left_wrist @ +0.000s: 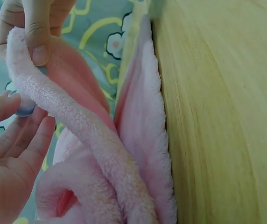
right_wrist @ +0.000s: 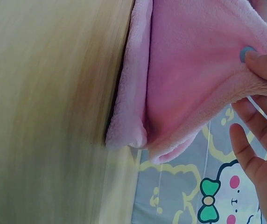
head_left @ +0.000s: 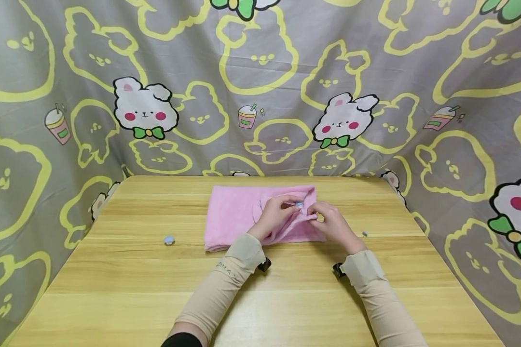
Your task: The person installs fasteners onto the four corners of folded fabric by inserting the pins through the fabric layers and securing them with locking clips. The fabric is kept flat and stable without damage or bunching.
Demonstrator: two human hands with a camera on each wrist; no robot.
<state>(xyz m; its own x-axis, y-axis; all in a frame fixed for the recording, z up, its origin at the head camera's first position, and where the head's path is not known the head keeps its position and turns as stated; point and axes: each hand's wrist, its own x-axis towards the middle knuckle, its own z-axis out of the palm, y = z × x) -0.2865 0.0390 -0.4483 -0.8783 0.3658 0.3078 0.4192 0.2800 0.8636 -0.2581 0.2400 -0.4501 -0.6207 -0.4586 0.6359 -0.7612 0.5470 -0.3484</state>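
Observation:
A pink plush blanket point(head_left: 230, 212) lies folded on the table, its right-hand layer lifted by both hands. My left hand point(head_left: 272, 217) pinches a shiny blue round button-like piece point(left_wrist: 26, 110) between thumb and fingers, right at the raised blanket edge. Across from it, my right hand point(head_left: 333, 222) grips that edge, thumb on one face and fingers behind the cloth. Under the right thumb, a small blue-grey disc point(right_wrist: 245, 53) shows against the pink fabric, partly covered by the thumb tip.
On the wooden table point(head_left: 126, 270), a second blue round piece point(head_left: 169, 240) lies left of the blanket. A tiny dark bluish piece point(head_left: 364, 234) lies to the right. A grey cartoon-print curtain point(head_left: 191, 62) hangs behind and along both sides of the table.

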